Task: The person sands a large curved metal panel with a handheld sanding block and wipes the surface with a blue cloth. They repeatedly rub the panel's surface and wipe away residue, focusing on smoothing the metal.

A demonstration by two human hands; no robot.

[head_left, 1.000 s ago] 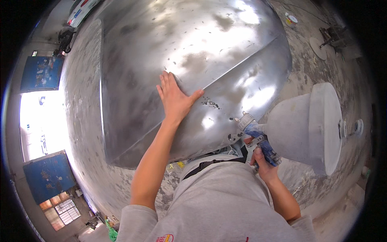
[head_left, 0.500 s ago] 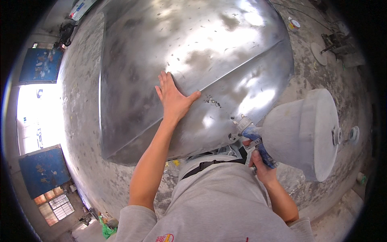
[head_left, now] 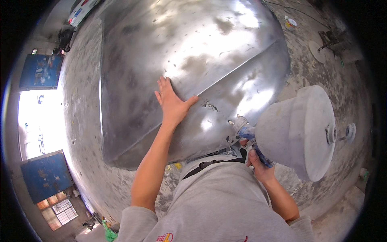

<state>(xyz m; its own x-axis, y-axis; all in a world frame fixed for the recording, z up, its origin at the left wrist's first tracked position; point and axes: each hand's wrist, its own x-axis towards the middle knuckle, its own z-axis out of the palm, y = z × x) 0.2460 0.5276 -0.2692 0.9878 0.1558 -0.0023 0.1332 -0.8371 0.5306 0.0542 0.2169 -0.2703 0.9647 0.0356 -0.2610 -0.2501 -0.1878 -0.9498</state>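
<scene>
My left hand (head_left: 173, 104) lies open, fingers spread, on a large curved panel (head_left: 137, 97) that looks like a car hood. Its grey surface is glossy and blotchy, with a raised crease running diagonally beside my thumb. A cluster of small dark spots shows right of that hand. At my waist on the right, my right hand (head_left: 261, 164) is wrapped round the blue handle of a spray gun (head_left: 246, 131). The gun's nozzle points toward the panel. A big whitish paint cup (head_left: 290, 129) sits on the gun and leans to the right. Some of the right fingers are hidden behind the handle.
A stained concrete floor (head_left: 82, 121) surrounds the panel. A small white and yellow tub (head_left: 290, 23) stands at the far right, near a flat round disc (head_left: 317, 51). On the left are blue doors (head_left: 47, 174) beside a bright opening, and a white car (head_left: 80, 13) at the far left.
The view has shifted slightly. My left hand stays spread on the panel, and my right hand keeps its grip on the spray gun at nearly the same place.
</scene>
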